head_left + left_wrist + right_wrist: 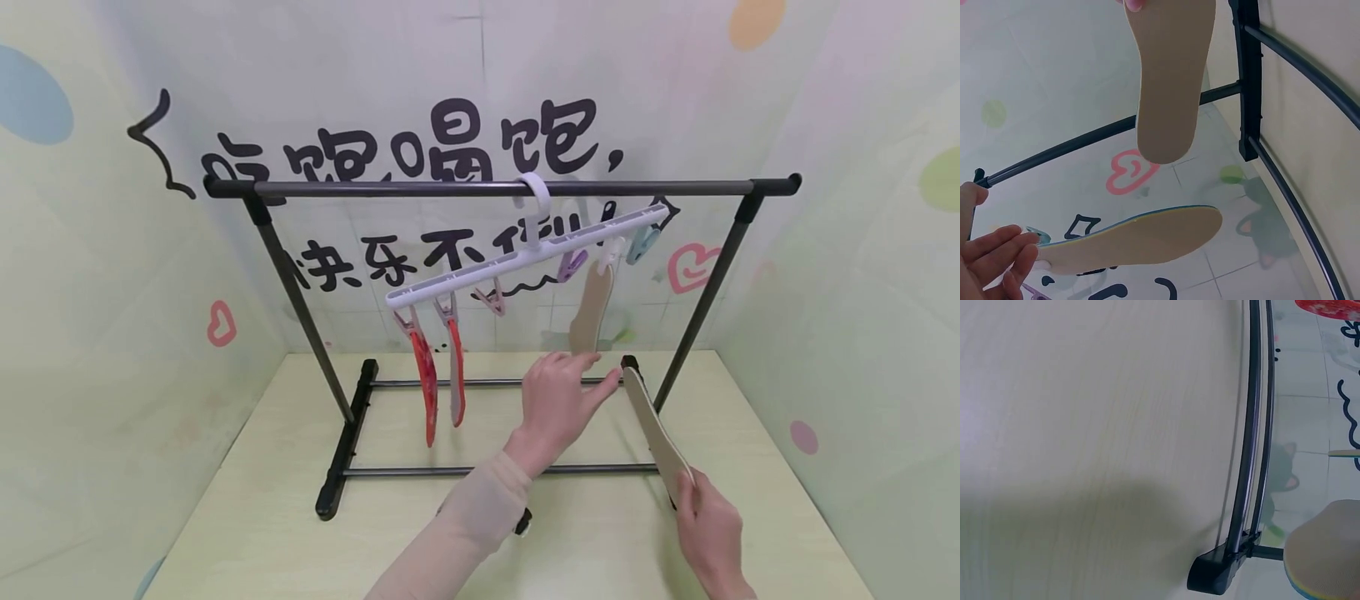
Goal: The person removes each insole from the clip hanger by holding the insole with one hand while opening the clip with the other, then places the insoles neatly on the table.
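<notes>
A beige insole (592, 308) (1141, 240) hangs from a pale clip (612, 250) on the right half of a white hanger (480, 271). My left hand (558, 400) (997, 265) has its fingers extended beside it and grips nothing; whether a fingertip touches the insole I cannot tell. My right hand (708, 525) pinches the end of a second beige insole (656, 425) (1169, 81) (1329, 550), which slants up toward the left fingertips. Two red-edged insoles (425, 383) (457, 375) hang from clips at the hanger's left end.
The hanger hooks over the top bar of a dark metal rack (337, 190) and tilts, right end higher. A pink clip (491, 298), a purple clip (572, 265) and a blue clip (642, 245) hold nothing. The rack stands on a light wooden table (247, 533) before a printed backdrop.
</notes>
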{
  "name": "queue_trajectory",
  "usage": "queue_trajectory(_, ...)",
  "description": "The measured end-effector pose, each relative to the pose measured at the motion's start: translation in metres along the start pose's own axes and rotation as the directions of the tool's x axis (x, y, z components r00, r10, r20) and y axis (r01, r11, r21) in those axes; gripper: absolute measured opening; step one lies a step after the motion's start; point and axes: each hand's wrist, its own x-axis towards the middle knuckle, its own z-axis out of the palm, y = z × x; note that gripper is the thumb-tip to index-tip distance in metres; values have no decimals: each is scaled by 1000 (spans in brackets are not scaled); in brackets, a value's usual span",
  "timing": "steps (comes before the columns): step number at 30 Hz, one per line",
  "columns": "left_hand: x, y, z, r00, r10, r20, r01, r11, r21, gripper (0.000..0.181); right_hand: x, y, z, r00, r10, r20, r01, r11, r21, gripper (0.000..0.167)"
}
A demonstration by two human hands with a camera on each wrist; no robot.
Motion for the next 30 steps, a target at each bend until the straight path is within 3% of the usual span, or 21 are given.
queue_trajectory(10,-10,-5,-6,998,-44,48,45,999,-23,28,-1,10,-10,997,76,-2,-76,997,2,24)
queue_trajectory(17,-14,-7,-8,997,-58,47,60,998,-36,27,0,15,-18,981,196,8,-196,980,31,26)
queue_trajectory(24,-17,-10,-8,996,-68,48,70,997,-34,27,-3,24,-23,968,251,-4,-251,968,9,27)
queue_trajectory(30,-20,-12,-7,997,-58,41,60,998,-26,27,-9,35,-30,929,368,36,-364,928,-81,39)
